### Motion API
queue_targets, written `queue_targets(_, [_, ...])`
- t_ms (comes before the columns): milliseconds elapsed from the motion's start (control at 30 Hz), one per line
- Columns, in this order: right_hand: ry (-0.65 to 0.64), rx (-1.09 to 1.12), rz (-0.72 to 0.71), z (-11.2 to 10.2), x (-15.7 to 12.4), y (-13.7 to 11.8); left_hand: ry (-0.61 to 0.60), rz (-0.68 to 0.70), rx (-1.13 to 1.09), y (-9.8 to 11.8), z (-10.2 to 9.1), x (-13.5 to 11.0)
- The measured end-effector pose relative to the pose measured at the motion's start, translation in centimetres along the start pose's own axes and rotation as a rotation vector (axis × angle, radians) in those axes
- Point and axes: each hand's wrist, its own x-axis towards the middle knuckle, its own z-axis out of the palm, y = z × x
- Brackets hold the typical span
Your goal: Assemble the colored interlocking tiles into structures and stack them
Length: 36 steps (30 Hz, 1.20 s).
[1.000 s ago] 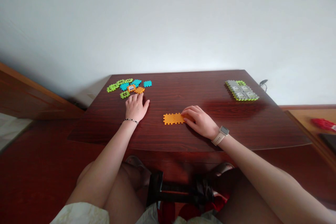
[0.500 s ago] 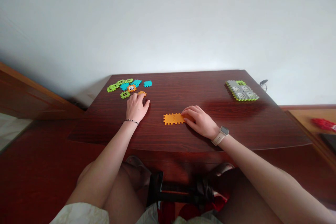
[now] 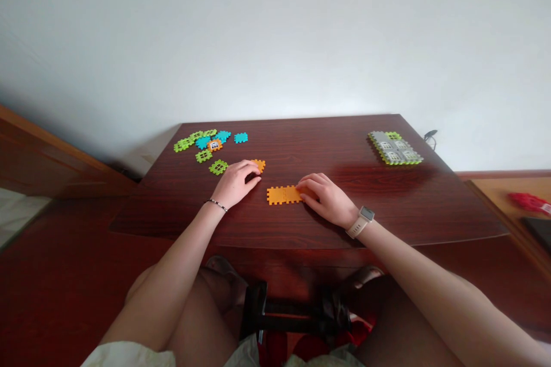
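Observation:
My left hand [image 3: 236, 184] is over the table with its fingers on an orange interlocking building tile [image 3: 260, 165]. Part of that tile is hidden under the fingers, and the thumb sits a little apart. My right hand [image 3: 328, 199] grips the right end of a flat orange strip [image 3: 282, 195], which looks like two toothed tiles joined edge to edge. Its far end is under my fingertips. Just left of my left hand lies a green window tile [image 3: 218, 167]. The loose orange tile is above and left of the strip, apart from it.
Several green and blue tiles, with an orange tile with a white window [image 3: 214, 145], lie at the table's back left. A grey and green panel of joined tiles [image 3: 394, 148] rests at the back right. The wall [image 3: 284, 40] stands behind the table [image 3: 310, 143].
My left hand has moved right and slightly nearer, bringing the orange tile along. A green window tile now shows left of the hand. My right hand and the strip have stayed put.

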Motion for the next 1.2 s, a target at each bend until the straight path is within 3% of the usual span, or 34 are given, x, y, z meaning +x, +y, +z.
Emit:
queue_targets(200, [0.005,0.002,0.006,-0.1,0.1,-0.2,0.043,0.012,0.026,3.2,1.3,-0.3])
queue_targets(467, [0.005,0.000,-0.004,0.0,0.0,-0.1,0.122,-0.210,0.230,2.3,2.7,-0.7])
queue_targets(700, [0.004,-0.003,-0.005,0.0,0.0,0.0,0.150,-0.272,0.158,1.5,2.9,-0.7])
queue_targets(967, [0.002,0.005,-0.004,-0.1,0.0,-0.1,0.205,-0.139,-0.041,2.7,2.0,-0.7])
queue_targets(1200, [-0.007,0.000,0.000,-0.1,0.1,-0.1,0.117,-0.116,-0.114,3.5,2.2,-0.6])
